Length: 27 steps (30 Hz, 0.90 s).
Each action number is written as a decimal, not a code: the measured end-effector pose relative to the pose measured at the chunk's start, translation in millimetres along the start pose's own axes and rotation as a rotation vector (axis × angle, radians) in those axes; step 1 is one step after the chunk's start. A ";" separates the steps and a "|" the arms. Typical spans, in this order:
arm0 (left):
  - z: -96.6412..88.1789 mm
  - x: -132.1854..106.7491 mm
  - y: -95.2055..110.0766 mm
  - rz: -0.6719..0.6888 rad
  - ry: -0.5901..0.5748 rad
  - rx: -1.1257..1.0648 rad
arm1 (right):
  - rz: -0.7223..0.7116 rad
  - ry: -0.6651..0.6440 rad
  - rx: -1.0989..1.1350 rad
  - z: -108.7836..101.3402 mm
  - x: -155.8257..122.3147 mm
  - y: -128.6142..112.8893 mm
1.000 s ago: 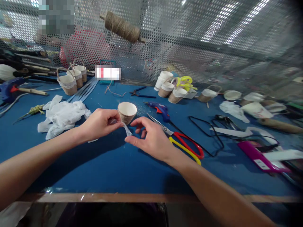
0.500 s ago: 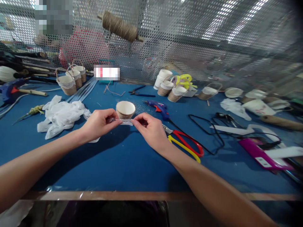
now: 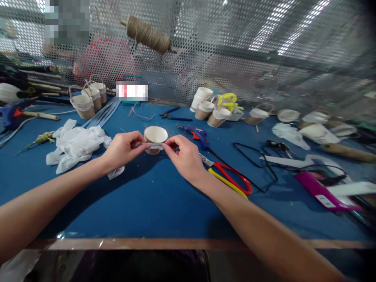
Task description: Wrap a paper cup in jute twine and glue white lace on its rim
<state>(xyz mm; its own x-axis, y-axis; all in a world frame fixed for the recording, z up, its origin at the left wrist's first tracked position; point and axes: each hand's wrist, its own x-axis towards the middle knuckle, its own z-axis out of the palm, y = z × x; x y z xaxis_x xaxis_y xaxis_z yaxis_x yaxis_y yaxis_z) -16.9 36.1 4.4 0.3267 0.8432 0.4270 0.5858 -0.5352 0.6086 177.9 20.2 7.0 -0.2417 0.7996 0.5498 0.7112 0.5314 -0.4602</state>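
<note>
A small brown cup with a white inside point(image 3: 156, 134) stands on the blue table in front of me. Across its near side runs a strip of white lace point(image 3: 155, 146), stretched between my two hands. My left hand point(image 3: 125, 150) pinches the strip's left part between thumb and fingers, and a loose tail of it point(image 3: 116, 172) hangs below that hand. At the cup's right, my right hand point(image 3: 183, 156) pinches the other end. Whether the strip touches the cup all along, I cannot tell.
Crumpled white lace point(image 3: 78, 145) lies at left. Beyond my right hand are a blue glue gun point(image 3: 196, 133), red-and-yellow-handled scissors point(image 3: 232, 178), a black cord and a magenta power strip point(image 3: 324, 192). Pliers point(image 3: 173, 115) and several finished cups point(image 3: 219, 116) lie farther back.
Both hands have moved slightly up and away from me, bringing the lace strip higher against the cup's near side. More of its loose tail shows below my left hand.
</note>
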 end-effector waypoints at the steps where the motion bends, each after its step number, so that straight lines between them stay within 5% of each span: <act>1: 0.1 0.7 -0.1 0.001 -0.001 -0.002 | -0.004 0.000 -0.007 0.2 0.1 0.2; 16: 1.0 2.2 -4.2 0.024 0.002 -0.014 | -0.224 0.072 -0.086 -3.7 4.4 0.2; 27: 0.4 4.1 -2.7 0.016 -0.001 -0.015 | -0.229 0.053 -0.090 -2.8 6.7 2.6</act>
<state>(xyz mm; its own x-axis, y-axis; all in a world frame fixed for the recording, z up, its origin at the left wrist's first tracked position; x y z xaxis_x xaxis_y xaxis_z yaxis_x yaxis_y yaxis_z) -16.9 40.9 4.2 0.3360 0.8348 0.4362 0.5694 -0.5489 0.6119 179.9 26.1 11.4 -0.3707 0.6440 0.6693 0.6980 0.6685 -0.2567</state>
